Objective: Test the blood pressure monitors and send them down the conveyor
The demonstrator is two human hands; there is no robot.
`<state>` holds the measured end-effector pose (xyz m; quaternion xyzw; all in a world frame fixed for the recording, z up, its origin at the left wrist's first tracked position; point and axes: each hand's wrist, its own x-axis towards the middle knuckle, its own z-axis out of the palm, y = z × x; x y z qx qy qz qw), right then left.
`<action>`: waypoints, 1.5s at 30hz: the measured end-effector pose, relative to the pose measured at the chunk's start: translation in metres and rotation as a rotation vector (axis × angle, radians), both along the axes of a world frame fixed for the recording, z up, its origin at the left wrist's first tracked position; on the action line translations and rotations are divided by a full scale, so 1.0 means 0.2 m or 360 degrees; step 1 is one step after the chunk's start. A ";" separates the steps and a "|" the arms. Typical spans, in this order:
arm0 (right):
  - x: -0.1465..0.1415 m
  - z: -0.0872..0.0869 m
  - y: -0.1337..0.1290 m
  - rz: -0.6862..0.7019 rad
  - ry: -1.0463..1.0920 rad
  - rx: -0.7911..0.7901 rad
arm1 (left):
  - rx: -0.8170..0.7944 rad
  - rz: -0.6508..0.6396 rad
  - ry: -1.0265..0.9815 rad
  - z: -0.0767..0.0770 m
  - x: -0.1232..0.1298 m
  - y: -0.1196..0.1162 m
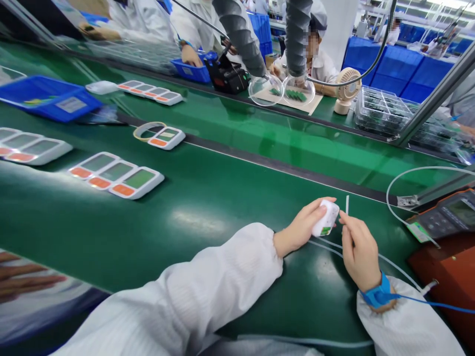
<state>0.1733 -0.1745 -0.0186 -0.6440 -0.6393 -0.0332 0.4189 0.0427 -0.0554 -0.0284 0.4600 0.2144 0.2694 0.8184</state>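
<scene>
My left hand (pixel 302 225) is closed around a small white plastic device (pixel 326 217), its back turned up and a green patch near its lower edge. Just right of the device, my right hand (pixel 359 247) has its fingers pinched together. A thin white stick-like piece (pixel 347 203) rises from those fingertips; whether it is the end of a tube I cannot tell. Below both hands, pale flexible tubing (pixel 393 271) runs over the green work surface (pixel 222 207). A blue wrist strap (pixel 380 292) with a cord circles my right wrist.
Left of my hands lies a row of white display devices (pixel 117 175) with orange buttons. One device (pixel 166 138) rests beside a yellowish ring (pixel 143 131). A blue tray (pixel 70 105) stands farther left. At right sits a handheld meter (pixel 445 217) on an orange-brown case (pixel 445 269). Co-workers sit opposite.
</scene>
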 end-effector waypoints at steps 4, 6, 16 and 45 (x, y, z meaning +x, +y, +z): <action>-0.02 -0.02 -0.01 -0.0028 0.0042 0.0017 | 0.0332 -0.0078 0.0124 0.04 -0.02 -0.02; -0.02 -0.03 -0.02 -0.0088 0.0043 0.0065 | 0.0331 -0.0069 0.0146 0.04 -0.02 -0.02; -0.01 0.01 -0.01 0.0016 0.0056 0.0032 | 0.0103 -0.0005 0.0067 0.05 0.00 -0.02; -0.03 0.00 0.00 0.0012 0.0180 -0.0004 | 0.0732 -0.0090 0.0312 0.03 -0.02 -0.02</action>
